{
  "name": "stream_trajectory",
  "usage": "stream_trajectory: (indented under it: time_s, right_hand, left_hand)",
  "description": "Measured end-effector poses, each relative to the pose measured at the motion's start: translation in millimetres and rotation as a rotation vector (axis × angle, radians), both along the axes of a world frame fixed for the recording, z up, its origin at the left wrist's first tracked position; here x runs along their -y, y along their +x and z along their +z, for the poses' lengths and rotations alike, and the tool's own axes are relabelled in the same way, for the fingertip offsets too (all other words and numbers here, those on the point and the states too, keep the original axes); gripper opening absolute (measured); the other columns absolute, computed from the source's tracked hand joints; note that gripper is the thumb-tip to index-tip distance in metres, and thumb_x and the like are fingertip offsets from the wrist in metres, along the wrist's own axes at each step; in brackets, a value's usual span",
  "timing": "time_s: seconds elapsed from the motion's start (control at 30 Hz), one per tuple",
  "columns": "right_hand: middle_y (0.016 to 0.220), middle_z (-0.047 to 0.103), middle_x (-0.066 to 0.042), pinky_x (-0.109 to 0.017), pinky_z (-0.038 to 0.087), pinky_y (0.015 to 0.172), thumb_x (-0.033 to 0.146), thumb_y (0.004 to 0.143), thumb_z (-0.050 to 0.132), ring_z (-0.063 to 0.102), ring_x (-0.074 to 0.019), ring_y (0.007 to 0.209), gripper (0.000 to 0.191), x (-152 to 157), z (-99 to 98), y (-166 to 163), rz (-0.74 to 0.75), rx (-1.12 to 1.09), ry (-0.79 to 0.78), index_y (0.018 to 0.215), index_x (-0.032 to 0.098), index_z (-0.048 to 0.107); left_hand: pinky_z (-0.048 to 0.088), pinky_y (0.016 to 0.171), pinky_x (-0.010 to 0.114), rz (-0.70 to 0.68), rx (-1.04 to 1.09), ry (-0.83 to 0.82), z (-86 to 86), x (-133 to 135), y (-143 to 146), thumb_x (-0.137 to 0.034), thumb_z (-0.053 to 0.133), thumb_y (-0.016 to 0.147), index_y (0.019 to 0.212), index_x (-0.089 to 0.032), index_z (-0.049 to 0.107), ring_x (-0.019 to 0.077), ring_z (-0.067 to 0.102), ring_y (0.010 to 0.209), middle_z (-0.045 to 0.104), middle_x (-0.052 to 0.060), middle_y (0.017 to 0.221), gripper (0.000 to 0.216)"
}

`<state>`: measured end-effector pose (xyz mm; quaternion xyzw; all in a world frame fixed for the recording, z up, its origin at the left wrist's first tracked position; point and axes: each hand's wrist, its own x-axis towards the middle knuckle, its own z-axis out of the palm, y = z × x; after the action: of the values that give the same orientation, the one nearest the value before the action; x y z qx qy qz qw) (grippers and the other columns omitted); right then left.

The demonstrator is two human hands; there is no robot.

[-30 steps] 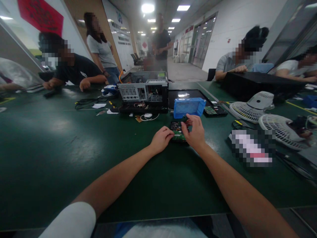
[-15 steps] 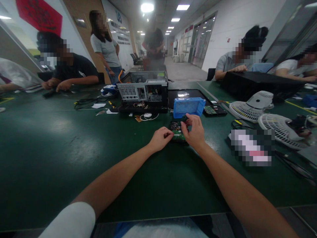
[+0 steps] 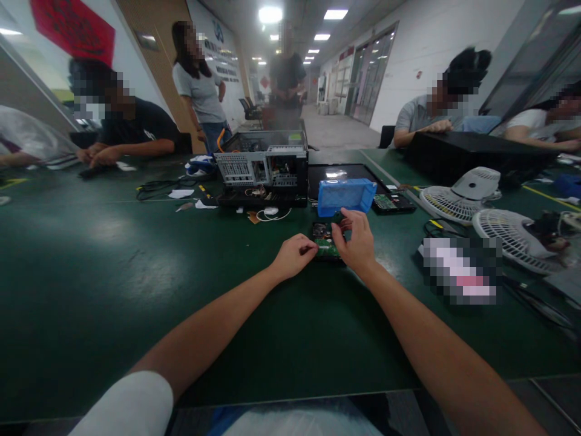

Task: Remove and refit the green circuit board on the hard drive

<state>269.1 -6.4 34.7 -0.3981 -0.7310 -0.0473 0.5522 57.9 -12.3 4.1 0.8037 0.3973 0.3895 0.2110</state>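
Observation:
A small dark device with a green circuit board (image 3: 325,241) lies on the green table (image 3: 136,272) in front of me. My left hand (image 3: 294,255) rests at its left edge with the fingers curled, pinching something thin that I cannot make out. My right hand (image 3: 357,238) is closed over the device's right side, fingers gripping its far edge. A blue plastic tray (image 3: 346,196) stands just behind the hands.
An open computer case (image 3: 263,166) sits behind the tray, with a black panel (image 3: 340,175) and another circuit board (image 3: 391,202) to its right. Two white fans (image 3: 463,194) lie at the right. Cables (image 3: 157,188) trail at the left. Several people sit or stand around the table.
My hands have hardly shifted on the device. The standing person in the grey shirt has stepped to the right, and the person behind has moved too.

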Motion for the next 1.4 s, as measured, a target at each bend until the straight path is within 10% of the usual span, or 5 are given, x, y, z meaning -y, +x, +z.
stream_trajectory:
  time_s: [0.63, 0.9, 1.4]
  right_hand:
    - [0.113, 0.067, -0.011, -0.043, 0.061, 0.082, 0.036, 0.094, 0.061, 0.070, -0.0224, 0.085, 0.043, 2.5, -1.5, -2.6, -0.040, -0.015, -0.006, 0.133, 0.023, 0.050]
    - [0.122, 0.060, -0.014, -0.049, 0.054, 0.095, 0.030, 0.096, 0.053, 0.060, -0.0290, 0.113, 0.042, 1.8, 13.5, 10.9, -0.164, -0.007, 0.082, 0.137, 0.023, 0.049]
    - [0.118, 0.061, -0.017, -0.039, 0.050, 0.084, 0.031, 0.091, 0.053, 0.066, -0.0301, 0.099, 0.038, -22.3, -6.5, 45.4, -0.558, 0.355, -0.653, 0.125, 0.017, 0.063]
  left_hand:
    - [0.056, 0.074, 0.031, 0.049, -0.420, 0.205, -3.5, 23.4, 5.2, -0.035, 0.059, 0.097, 0.129, -0.027, 0.062, 0.0190, 0.060, 0.090, 0.055, 0.006, 0.113, 0.033]
    - [0.057, 0.078, 0.033, 0.048, -0.436, 0.195, -3.1, 22.7, 4.2, -0.033, 0.062, 0.096, 0.132, -0.027, 0.059, 0.0193, 0.059, 0.094, 0.051, 0.006, 0.116, 0.037]
    - [0.039, 0.114, 0.062, 0.043, -0.408, 0.098, 1.4, 18.6, 5.5, -0.040, 0.064, 0.095, 0.150, -0.040, 0.043, 0.0394, 0.037, 0.143, 0.010, 0.007, 0.162, 0.059]
